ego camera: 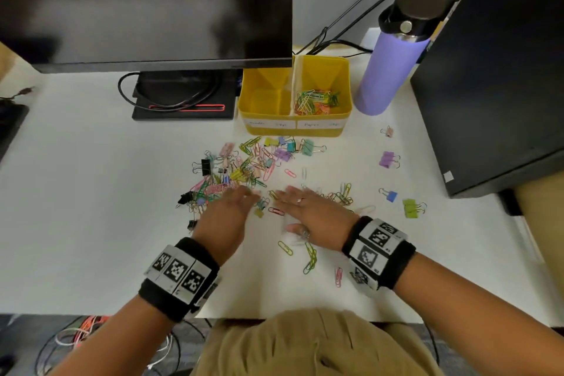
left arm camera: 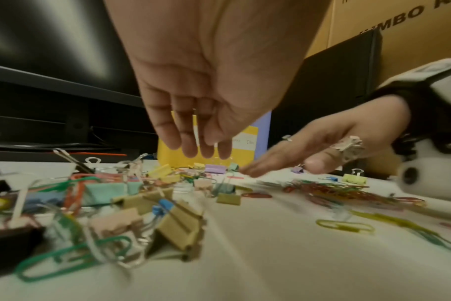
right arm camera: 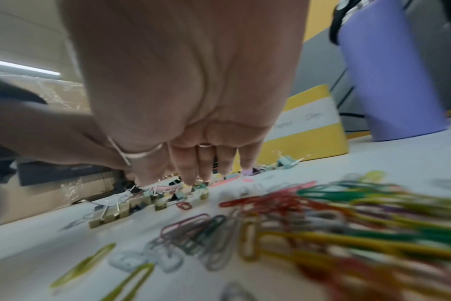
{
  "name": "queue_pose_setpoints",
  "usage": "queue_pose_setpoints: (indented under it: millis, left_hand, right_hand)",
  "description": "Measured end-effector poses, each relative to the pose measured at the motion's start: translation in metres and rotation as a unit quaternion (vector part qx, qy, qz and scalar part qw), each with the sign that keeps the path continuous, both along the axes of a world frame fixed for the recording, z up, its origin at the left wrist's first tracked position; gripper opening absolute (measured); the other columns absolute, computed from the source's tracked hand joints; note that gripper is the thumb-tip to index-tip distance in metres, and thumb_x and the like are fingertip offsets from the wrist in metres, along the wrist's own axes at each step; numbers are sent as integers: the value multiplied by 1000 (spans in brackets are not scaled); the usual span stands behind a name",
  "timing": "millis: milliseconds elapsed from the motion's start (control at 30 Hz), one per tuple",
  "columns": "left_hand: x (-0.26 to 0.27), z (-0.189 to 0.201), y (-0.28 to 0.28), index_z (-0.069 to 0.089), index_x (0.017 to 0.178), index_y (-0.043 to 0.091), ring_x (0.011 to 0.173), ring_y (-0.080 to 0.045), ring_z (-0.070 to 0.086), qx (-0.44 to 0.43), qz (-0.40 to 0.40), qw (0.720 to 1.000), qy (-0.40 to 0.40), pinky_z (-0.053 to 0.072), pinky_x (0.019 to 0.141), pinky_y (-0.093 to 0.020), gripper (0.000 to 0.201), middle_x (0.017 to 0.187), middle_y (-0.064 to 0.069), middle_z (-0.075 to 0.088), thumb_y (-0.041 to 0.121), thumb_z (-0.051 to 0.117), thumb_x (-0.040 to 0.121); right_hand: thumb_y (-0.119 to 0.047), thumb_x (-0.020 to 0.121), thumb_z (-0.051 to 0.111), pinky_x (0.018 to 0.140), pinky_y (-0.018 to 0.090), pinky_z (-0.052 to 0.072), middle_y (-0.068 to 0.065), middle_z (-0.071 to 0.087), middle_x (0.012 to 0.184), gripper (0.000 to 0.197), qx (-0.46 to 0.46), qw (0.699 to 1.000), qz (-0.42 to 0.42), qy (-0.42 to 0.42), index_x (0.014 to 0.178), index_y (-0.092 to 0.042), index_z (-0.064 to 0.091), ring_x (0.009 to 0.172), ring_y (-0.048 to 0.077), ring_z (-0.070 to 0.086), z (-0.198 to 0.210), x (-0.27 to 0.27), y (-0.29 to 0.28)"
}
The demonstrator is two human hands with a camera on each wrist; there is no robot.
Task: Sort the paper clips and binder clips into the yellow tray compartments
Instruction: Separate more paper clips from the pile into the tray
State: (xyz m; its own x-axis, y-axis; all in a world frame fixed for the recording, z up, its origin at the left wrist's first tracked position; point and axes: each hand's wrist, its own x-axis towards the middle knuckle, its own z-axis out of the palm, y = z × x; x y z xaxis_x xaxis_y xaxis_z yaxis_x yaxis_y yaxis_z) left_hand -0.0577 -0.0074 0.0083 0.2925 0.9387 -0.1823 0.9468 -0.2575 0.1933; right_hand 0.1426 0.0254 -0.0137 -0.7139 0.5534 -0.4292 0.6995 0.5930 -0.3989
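Nearest you: tan trousers [ego camera: 311, 345] at the bench [ego camera: 91, 223] edge, then both forearms w/ marker-covered wristbands [ego camera: 180, 275].

Your left hand [ego camera: 227, 217] hangs palm-down over the near edge of the mixed clip pile [ego camera: 241, 168]. Fingers [left arm camera: 191, 142] straight, close together, tips just above the clips; they hold nothing that I can see.

Your right hand [ego camera: 308, 214] lies flat, palm down, fingers [right arm camera: 191, 173] extended and slightly spread, tips at bench level beside the small binder clips [right arm camera: 157, 203] between the two hands. Thumb splayed toward you. Whether the tips actually touch a clip, can't tell: wrist views are blurred.

Loose paper clips [ego camera: 309, 256] lie just under and near-side of the right hand; another bunch [ego camera: 343, 195] sits just right of its fingers.

Yellow tray [ego camera: 293, 128] stands at the far side of the pile, well apart from both hands. Its right compartment holds paper clips [ego camera: 317, 101]; left compartment [ego camera: 265, 101] shows bare yellow floor.

Stray binder clips to the right: purple [ego camera: 388, 159], blue [ego camera: 390, 195], green [ego camera: 410, 207], pinkish [ego camera: 388, 131].

Also on the bench: lavender bottle [ego camera: 390, 64] just right of the tray, monitor [ego camera: 146, 6] far left.
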Motion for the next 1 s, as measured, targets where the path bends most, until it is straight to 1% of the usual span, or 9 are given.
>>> queue_pose_setpoints:
  millis: [67, 200, 300, 533, 633, 733, 867, 933, 1000]
  left_hand:
    - [5, -5, -3, 70, 104, 10, 87, -27, 70, 17, -56, 998, 40, 61, 62, -36, 63, 106, -8, 72, -10, 75, 44]
    - [-3, -16, -15, 71, 104, 13, 91, -23, 71, 0, -59, 994, 89, 58, 74, -40, 64, 103, -1, 73, -2, 77, 42]
    - [-14, -18, -19, 69, 106, 13, 99, -26, 69, -19, -37, 993, 108, 55, 81, -47, 62, 109, -2, 72, -3, 75, 47]
    - [-24, -5, -10, 61, 119, 9, 119, -28, 57, -71, 17, 991, 113, 42, 100, -46, 45, 126, -7, 62, 2, 60, 75]
    - [-29, -4, -1, 47, 132, 13, 132, -24, 41, -80, 31, 990, 115, 31, 109, -42, 44, 141, -2, 47, 8, 42, 89]
    - [-29, 0, 5, 48, 130, 16, 125, -23, 45, -74, 58, 991, 95, 34, 106, -38, 43, 137, -2, 50, 9, 41, 89]
    - [-13, 9, 13, 49, 132, 16, 121, -28, 48, -35, 61, 997, 33, 40, 98, -40, 51, 133, -5, 52, 1, 45, 84]
    - [0, 8, 17, 50, 132, 11, 122, -32, 50, -16, 19, 1000, -7, 41, 100, -44, 54, 136, -12, 52, -6, 46, 81]
    - [14, 8, 22, 39, 140, 12, 135, -29, 38, -28, -20, 999, -5, 32, 109, -43, 60, 148, -10, 38, -7, 43, 83]
  right_hand:
    - [-35, 96, 33, 118, 48, 12, 1, 5, 157, 54, -24, 1000, 10, -10, 143, -17, 16, 145, 22, 2, -7, -12, 3]
    - [-44, 87, 11, 115, 45, 18, 9, 23, 153, 63, 42, 994, 62, -79, 131, -11, 40, 142, 27, 16, 1, 0, 2]
    - [-32, 94, 33, 111, 44, 24, 10, 46, 139, 38, 70, 994, 46, -65, 113, -9, 56, 135, 27, 29, 13, -1, 9]
    - [-28, 96, 38, 116, 42, 13, 10, 8, 156, 52, 17, 999, 16, -29, 142, -9, 21, 142, 27, 14, 6, -45, 33]
    - [-29, 97, 35, 117, 40, 14, 10, 16, 155, 49, 23, 999, 23, -28, 140, -8, 25, 142, 26, 15, 4, -25, 25]
    - [-29, 96, 38, 117, 36, 17, 7, 22, 154, 46, -13, 1000, 17, -16, 137, -10, 34, 142, 23, 17, 5, 4, 11]
    - [-23, 92, 48, 101, 35, 42, 11, 59, 125, 29, -23, 997, -60, 52, 113, -7, 61, 115, 24, 51, 13, 18, 14]
    - [-22, 92, 49, 96, 26, 41, 10, 59, 121, 29, 8, 990, -99, 98, 115, -9, 59, 110, 25, 53, 13, 17, 20]
    - [-25, 92, 47, 105, 31, 34, 9, 47, 139, 39, 29, 991, -104, 81, 129, -11, 48, 127, 26, 42, 9, 17, 23]
